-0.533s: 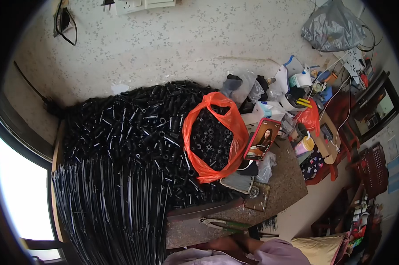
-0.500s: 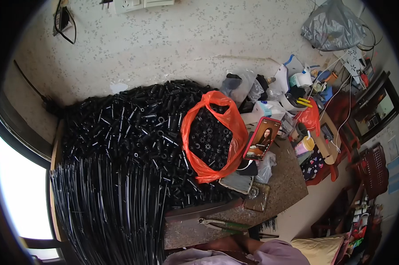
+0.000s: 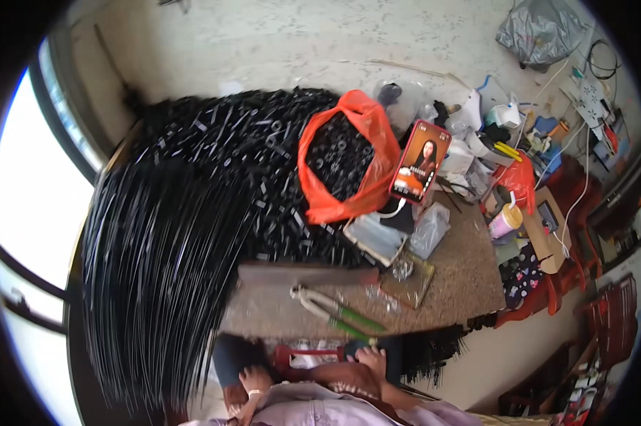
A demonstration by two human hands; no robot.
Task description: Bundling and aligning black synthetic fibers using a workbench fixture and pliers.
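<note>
While both hands sit low, below the stone slab [image 3: 448,284]: left hand [image 3: 253,383] curled, grip unclear | right hand [image 3: 371,358] fingers together, touching a dark bundle | green-handled pliers [image 3: 338,316] on slab, nearest right hand | orange bag [image 3: 345,160] behind slab, full of black tube pieces [image 3: 338,153] | phone [image 3: 420,162] propped beside bag | black tube pile [image 3: 214,177] left of bag

Daylight from the blown-out window [image 3: 29,213] at left washes the scene, streaks of motion blur smearing the black tubing [image 3: 157,284], as fisheye curvature bends edges into a dark rim.
</note>
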